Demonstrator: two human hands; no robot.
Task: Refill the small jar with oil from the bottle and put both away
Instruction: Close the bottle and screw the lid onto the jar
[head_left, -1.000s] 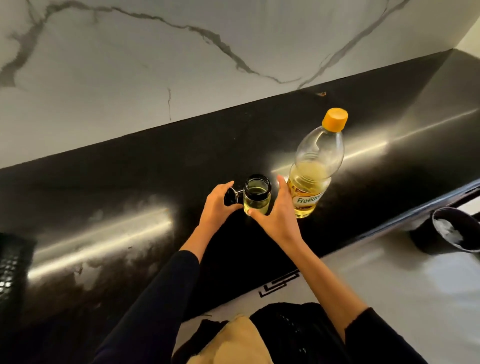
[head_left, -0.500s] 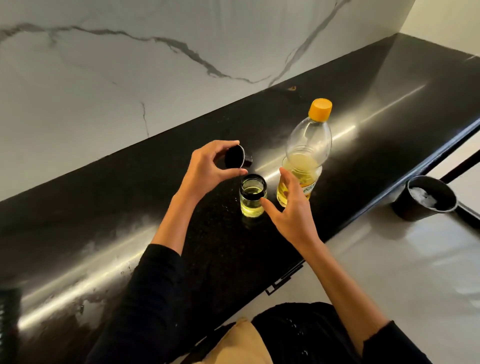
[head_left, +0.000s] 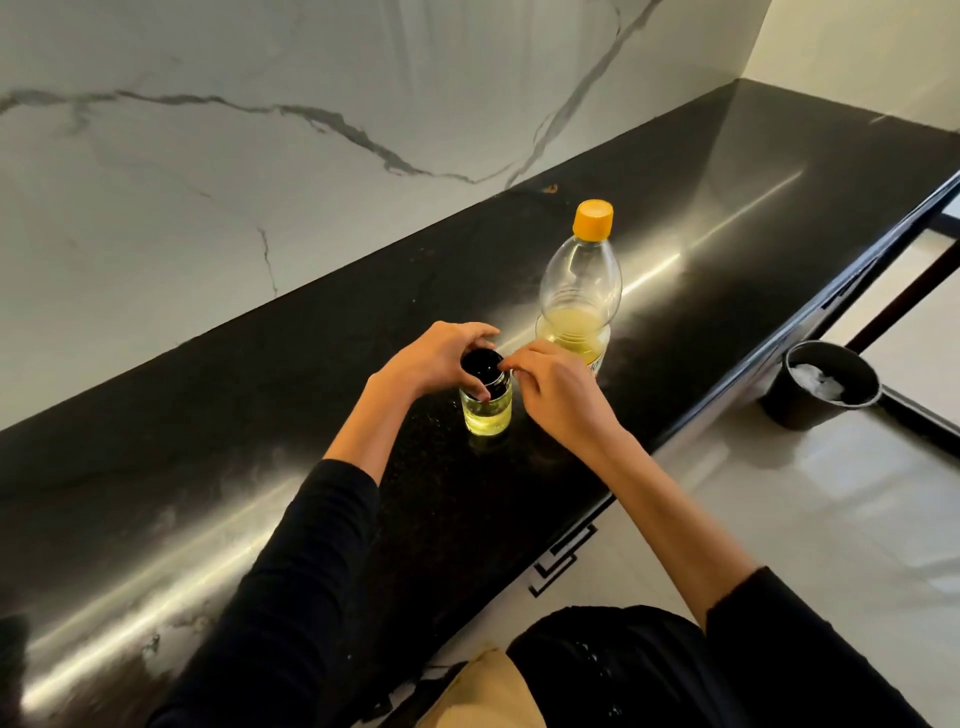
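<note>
Bottle (head_left: 580, 291) base and perhaps label behind right hand (head_left: 558, 387)

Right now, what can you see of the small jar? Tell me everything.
The small glass jar is clear and cylindrical. It stands upright on the black counter, near the oil bottle. Pale yellow oil fills its lower part. A black lid sits over its mouth; whether it is screwed tight cannot be told. The left hand grips the lid from above, with its thumb on the glass. The right hand has its fingertips at the lid's edge.
</note>
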